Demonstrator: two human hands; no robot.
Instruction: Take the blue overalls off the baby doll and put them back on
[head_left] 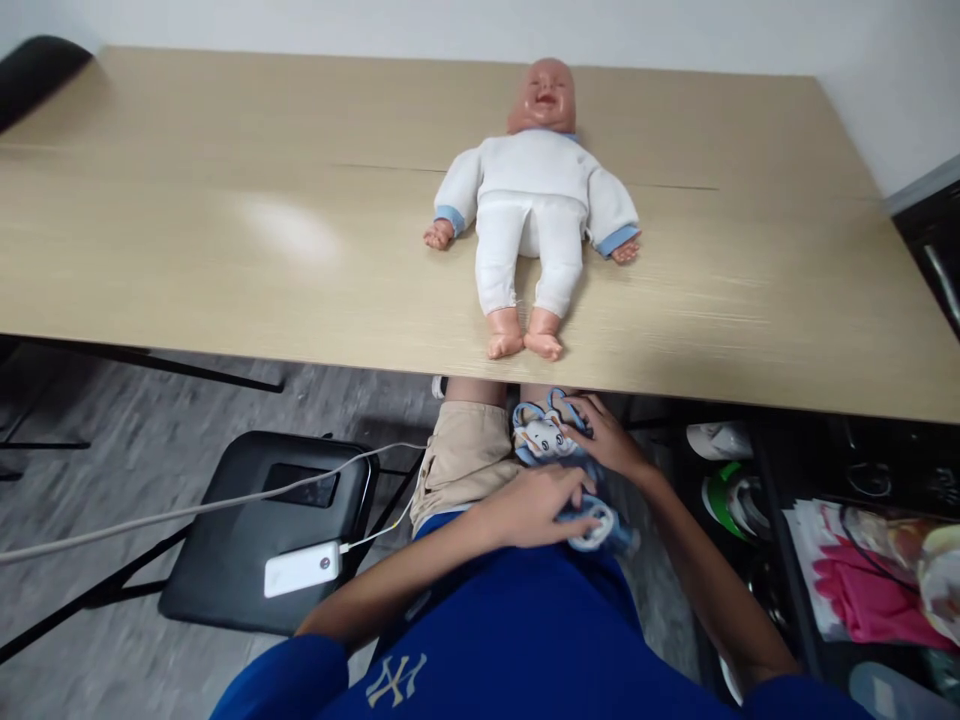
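On my lap lies a blue-and-white item with a cartoon animal face and looped ears (546,437); its exact kind is unclear. My right hand (606,437) grips its right edge with bent fingers. Closer to my body, my left hand (544,505) has thumb and fingers around a blue-and-white piece with a round rim (594,527). Whether the two pieces are joined I cannot tell. A baby doll (534,180) in white clothes with blue cuffs lies face up on the table, feet towards me, apart from both hands.
The wooden table (225,270) ends just beyond my knees. To the left stands a black folding chair (217,540) with a white power bank (303,569) and cable. At right, a dark shelf (787,560) holds pink gloves (874,595) and a green-rimmed roll (724,500).
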